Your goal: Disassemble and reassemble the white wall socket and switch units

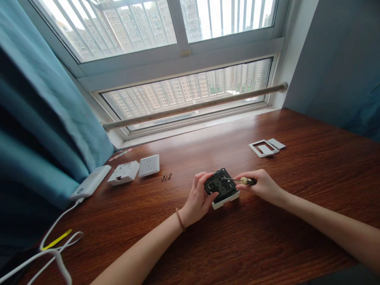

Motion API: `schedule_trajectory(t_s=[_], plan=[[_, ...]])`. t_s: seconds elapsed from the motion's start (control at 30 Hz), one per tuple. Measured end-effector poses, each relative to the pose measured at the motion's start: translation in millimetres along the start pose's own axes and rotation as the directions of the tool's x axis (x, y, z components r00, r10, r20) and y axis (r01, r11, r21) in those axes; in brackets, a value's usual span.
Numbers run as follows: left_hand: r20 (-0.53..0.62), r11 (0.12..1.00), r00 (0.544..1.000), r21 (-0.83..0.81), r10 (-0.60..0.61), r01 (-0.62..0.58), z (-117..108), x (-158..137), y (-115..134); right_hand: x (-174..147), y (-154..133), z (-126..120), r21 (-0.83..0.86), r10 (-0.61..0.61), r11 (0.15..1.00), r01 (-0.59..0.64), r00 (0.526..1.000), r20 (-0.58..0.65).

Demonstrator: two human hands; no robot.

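Note:
A black wall socket module (223,190) sits tilted on a white mounting box (227,202) near the middle of the wooden table. My left hand (200,198) is closed round its left side, with the thumb over the near edge. In my right hand (261,184) is a screwdriver (244,181) with a dark and pale handle, held almost level. Its thin shaft points left across the black module, and the tip lies over the module's face. Whether the tip touches a screw I cannot tell.
Several screws (166,176) lie left of my hands, near a white socket (149,165) and a white box (124,172). A white power bank (90,183) with a cable (59,219) is farther left. White frame parts (255,149) lie back right. Window and bar (196,106) stand behind.

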State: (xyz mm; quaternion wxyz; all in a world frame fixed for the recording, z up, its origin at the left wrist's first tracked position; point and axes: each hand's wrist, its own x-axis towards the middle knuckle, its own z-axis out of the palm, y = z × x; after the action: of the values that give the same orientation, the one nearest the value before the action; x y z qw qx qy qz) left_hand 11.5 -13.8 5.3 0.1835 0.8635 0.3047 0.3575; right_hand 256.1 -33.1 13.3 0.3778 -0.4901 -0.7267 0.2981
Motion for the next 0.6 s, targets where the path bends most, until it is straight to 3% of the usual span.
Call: schedule_trajectory(t_s=[0.13, 0.37, 0.5, 0.6], plan=[[-0.021, 0.996, 0.997, 0.048, 0.070, -0.069, 0.3, -3.2, 0.2, -6.3, -2.6, 17.3, -0.005, -0.066, 0.998, 0.066, 0.998, 0.011], [-0.141, 0.989, 0.979, 0.050, 0.147, -0.141, 2.5, -6.6, -1.5, -12.1, -8.3, 14.5, -0.035, -0.147, 0.989, 0.145, 0.987, -0.061], [-0.190, 0.993, 0.978, -0.051, 0.090, -0.102, 2.4, -4.7, -4.4, -14.0, -12.1, 9.9, -0.067, -0.211, 0.977, 0.204, 0.969, -0.131], [-0.171, 0.995, 0.985, -0.089, 0.035, -0.051, 0.6, -1.9, -5.5, -13.6, -12.4, 4.7, -0.143, -0.328, 0.942, 0.304, 0.925, -0.192]])
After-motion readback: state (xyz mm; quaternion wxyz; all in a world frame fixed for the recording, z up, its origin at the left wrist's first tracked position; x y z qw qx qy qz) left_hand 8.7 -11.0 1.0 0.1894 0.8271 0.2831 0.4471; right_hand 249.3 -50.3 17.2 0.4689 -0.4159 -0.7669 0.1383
